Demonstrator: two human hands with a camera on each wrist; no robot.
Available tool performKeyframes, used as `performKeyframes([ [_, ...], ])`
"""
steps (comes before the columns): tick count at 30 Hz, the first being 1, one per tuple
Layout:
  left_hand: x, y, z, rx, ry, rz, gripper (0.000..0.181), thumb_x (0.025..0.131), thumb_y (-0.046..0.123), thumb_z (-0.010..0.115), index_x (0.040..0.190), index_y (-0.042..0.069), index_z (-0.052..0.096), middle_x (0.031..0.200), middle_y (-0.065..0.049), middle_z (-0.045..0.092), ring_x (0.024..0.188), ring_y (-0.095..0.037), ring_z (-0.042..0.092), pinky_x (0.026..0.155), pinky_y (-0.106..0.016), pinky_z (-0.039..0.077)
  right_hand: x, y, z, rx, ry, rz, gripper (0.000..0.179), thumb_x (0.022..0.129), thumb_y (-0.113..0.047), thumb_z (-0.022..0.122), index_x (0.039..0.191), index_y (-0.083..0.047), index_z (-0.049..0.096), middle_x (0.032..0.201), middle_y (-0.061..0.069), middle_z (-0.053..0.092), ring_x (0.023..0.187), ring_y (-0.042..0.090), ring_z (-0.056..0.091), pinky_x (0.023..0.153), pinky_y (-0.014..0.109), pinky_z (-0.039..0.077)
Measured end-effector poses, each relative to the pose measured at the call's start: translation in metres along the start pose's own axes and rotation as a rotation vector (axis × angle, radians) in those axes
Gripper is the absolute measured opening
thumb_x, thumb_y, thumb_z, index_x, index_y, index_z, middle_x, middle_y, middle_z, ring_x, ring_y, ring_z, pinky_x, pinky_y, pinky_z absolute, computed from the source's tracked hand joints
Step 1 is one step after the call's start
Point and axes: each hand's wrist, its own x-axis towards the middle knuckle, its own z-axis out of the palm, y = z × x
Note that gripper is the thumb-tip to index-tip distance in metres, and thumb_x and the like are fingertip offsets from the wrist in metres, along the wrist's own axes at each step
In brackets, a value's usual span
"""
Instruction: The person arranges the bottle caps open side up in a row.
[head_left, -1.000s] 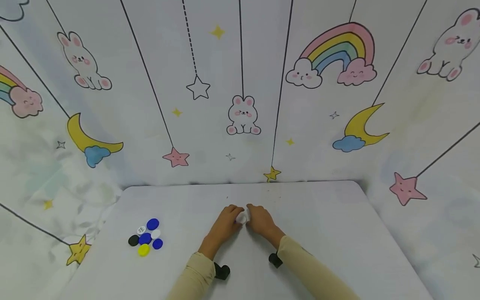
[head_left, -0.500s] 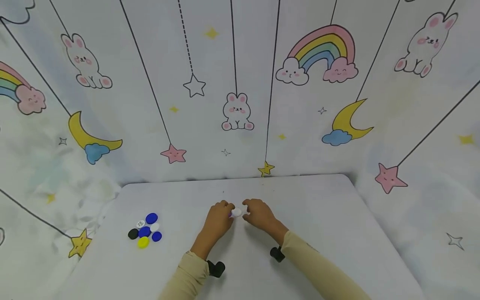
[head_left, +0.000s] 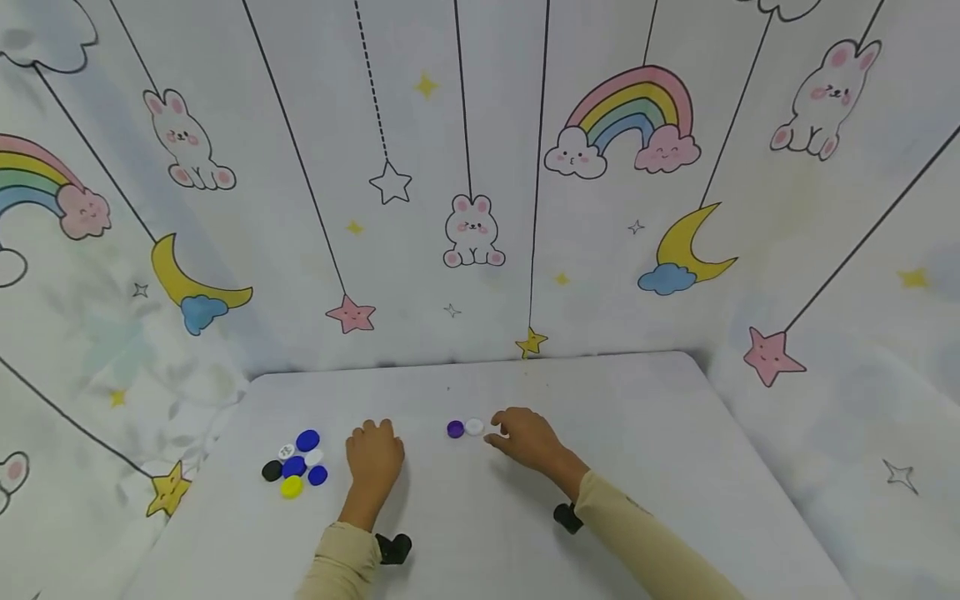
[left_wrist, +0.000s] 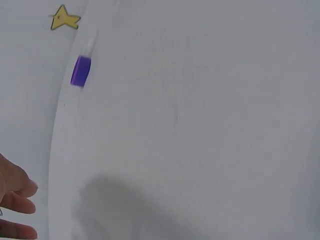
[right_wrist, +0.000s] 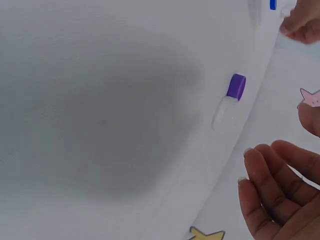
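Note:
A purple bottle cap and a white cap lie side by side in the middle of the table. My right hand hovers just right of the white cap, fingers loosely bent and thumb apart, holding nothing. In the right wrist view those curved fingers show beside the purple cap and the pale white one. My left hand is between this pair and a group of caps at the left. Its fingertips appear at the left wrist view's lower edge, with nothing in them.
At the left of the white table several round caps lie close together: blue, black, yellow and white. A cloth wall printed with rabbits, stars and moons rises behind the table edge.
My left hand has let go of the purple cap and moved left towards the group of caps. My right hand has drawn slightly right, off the white cap, which stays beside the purple one.

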Motion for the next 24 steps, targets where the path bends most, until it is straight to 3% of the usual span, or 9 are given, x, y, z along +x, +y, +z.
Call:
performKeyframes([
  [4,-0.001,-0.029,-0.005,0.003,-0.058,-0.139,0.031,0.087,0.017,0.066,0.101,-0.01,0.062,0.101,-0.035,0.056,0.095,-0.051,0.054,0.082,-0.059,0.042,-0.002,0.004,0.001,0.013,0.003,0.007,0.032,0.092,-0.032,0.068,0.11,-0.005,0.07,0.087,0.002,0.068,0.078,0.014,0.061,0.066,0.031,0.051],
  [8,-0.003,-0.05,-0.009,-0.002,-0.1,-0.207,0.041,0.089,0.02,0.064,0.112,-0.013,0.055,0.116,-0.044,0.046,0.107,-0.059,0.045,0.091,-0.065,0.036,-0.005,0.007,0.006,0.048,-0.002,-0.002,0.029,0.092,-0.029,0.068,0.108,-0.005,0.07,0.084,0.0,0.067,0.074,0.011,0.058,0.064,0.028,0.048],
  [13,-0.005,-0.07,-0.005,-0.011,-0.167,-0.254,0.043,0.091,0.016,0.057,0.119,-0.015,0.048,0.122,-0.048,0.038,0.116,-0.066,0.036,0.097,-0.068,0.03,-0.009,0.01,0.013,0.074,-0.004,-0.017,0.027,0.092,-0.027,0.068,0.108,-0.004,0.071,0.083,-0.002,0.067,0.072,0.008,0.055,0.062,0.025,0.046],
  [17,-0.01,-0.082,-0.001,0.002,-0.224,-0.229,0.04,0.091,0.01,0.054,0.119,-0.017,0.048,0.118,-0.048,0.039,0.113,-0.067,0.038,0.095,-0.067,0.035,-0.014,0.012,0.014,0.075,0.011,-0.038,0.025,0.092,-0.024,0.068,0.106,-0.004,0.071,0.083,-0.001,0.067,0.072,0.009,0.057,0.062,0.025,0.047],
  [24,-0.017,-0.089,0.003,-0.008,-0.182,-0.146,0.031,0.085,0.0,0.061,0.109,-0.017,0.051,0.107,-0.042,0.046,0.099,-0.057,0.048,0.087,-0.063,0.043,-0.015,0.013,0.016,0.055,-0.003,-0.042,0.022,0.093,-0.023,0.067,0.105,-0.006,0.071,0.083,-0.001,0.068,0.072,0.008,0.057,0.062,0.025,0.047],
])
